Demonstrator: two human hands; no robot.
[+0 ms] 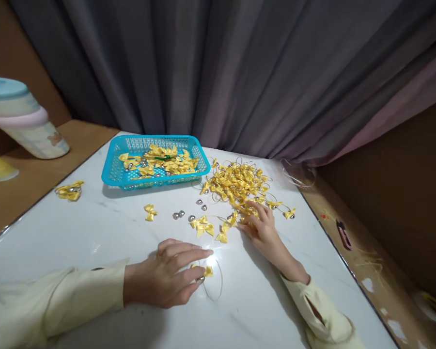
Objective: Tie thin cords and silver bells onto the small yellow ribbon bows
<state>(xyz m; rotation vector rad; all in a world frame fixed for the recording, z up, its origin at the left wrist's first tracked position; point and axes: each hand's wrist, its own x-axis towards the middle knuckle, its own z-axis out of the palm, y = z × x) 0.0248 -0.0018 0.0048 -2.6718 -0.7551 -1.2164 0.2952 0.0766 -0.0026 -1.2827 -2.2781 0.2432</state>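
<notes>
My left hand [170,274] hovers low over the table with its fingers spread. Under its fingertips lies a yellow ribbon bow [208,271] with a silver bead and a thin cord loop [221,281]. My right hand [264,233] reaches into the near edge of a pile of yellow bows with cords [236,179]. Its fingers are apart and touch the bows; their tips are partly hidden. Between the hands and the pile lie loose bows [202,225] and several silver beads [192,218].
A blue plastic basket [111,167] holds more bows and beads on the white table [76,237]. A small bunch of bows [70,190] sits at the left edge. A tumbler [25,118] stands at far left. A pink cutter [344,236] lies beyond the right edge.
</notes>
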